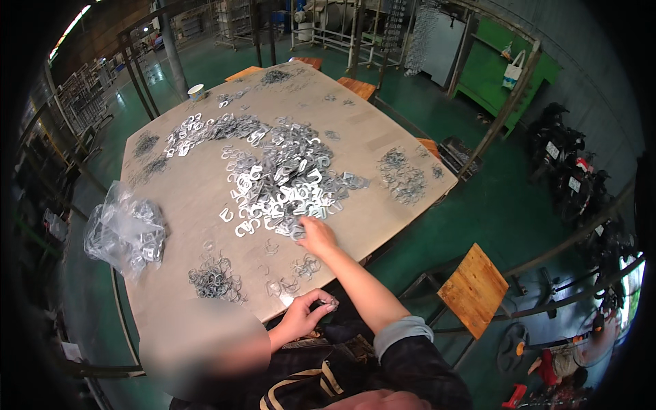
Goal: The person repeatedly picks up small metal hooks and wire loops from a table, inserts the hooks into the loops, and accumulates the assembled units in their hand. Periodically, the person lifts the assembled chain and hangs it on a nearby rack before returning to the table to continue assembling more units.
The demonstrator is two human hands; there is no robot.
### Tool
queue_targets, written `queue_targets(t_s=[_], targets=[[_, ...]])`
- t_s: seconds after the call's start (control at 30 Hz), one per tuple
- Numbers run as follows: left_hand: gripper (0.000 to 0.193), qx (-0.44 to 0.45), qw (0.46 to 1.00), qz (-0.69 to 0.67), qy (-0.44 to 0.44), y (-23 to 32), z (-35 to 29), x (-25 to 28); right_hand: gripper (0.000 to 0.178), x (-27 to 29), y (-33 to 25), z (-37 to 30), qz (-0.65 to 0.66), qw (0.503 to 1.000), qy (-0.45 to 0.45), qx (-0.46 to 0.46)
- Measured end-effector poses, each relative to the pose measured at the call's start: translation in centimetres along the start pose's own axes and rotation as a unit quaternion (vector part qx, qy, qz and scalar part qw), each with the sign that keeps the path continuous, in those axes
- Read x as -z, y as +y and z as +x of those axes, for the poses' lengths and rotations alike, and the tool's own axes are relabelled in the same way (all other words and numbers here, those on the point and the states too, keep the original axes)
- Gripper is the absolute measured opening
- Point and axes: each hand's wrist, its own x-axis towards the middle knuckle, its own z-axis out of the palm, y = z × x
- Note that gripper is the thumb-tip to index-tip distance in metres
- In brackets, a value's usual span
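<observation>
A workshop with a green floor (441,222) surrounds a brown-topped table (191,198); at the right stand several motorbikes (577,179), at least three of them with white plates (the characters too small to read). One pale tote bag (513,74), its dark print likewise unreadable, hangs at a green board (478,65).

On the table, one cup (196,94) stands at the far left edge and one clear plastic bag (130,232) of grey pieces lies at the near left. At least six clusters of thin wire pieces (216,280) are spread around the central heap of flat metal hooks (290,174), which are too many to count. One wooden stool seat (473,290) is seen at the right.

The heap lies mid-table, its main mass elongated from the far side toward the person, with an arm extending left; individual hooks open in mixed directions.

The right hand (316,237) touches the heap's near edge, fingers reaching forward (whether they pinch a hook cannot be told). The left hand (304,316), near the table's front edge, presses thumb and fingers together on a small greyish piece (333,303).
</observation>
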Motion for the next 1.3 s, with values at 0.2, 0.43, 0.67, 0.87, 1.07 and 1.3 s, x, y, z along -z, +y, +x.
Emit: queue_targets(t_s=[0.2, 0.43, 0.67, 0.87, 1.07, 1.3], targets=[[0.010, -0.014, 1.000, 0.012, 0.006, -0.4, -0.5, -0.2, 0.037, 0.0, 2.8, -2.1, 0.062, 0.995, 0.054, -0.056], [0.011, 0.006, 1.000, 0.017, 0.018, -0.8, -0.7, -0.2, 0.027, 1.4, 2.1, -2.8, 0.078, 0.992, 0.061, -0.077], [0.012, -0.005, 0.999, 0.024, 0.033, -1.0, -0.6, -0.4, 0.029, 1.2, 0.8, -1.5, 0.039, 0.996, 0.039, -0.067], [0.011, 0.004, 0.996, 0.025, 0.091, -1.0, -0.6, -0.2, 0.020, 3.6, 1.9, -5.5, 0.361, 0.926, -0.001, -0.113], [0.010, -0.009, 0.989, 0.023, 0.146, -0.4, 0.2, -0.5, 0.017, 7.8, -2.5, -12.8, 0.498, 0.854, 0.009, -0.148], [0.011, 0.029, 0.987, 0.047, 0.150, -0.7, 0.0, -0.9, 0.014, 7.1, -3.7, -15.6, 0.416, 0.903, 0.057, -0.093]])
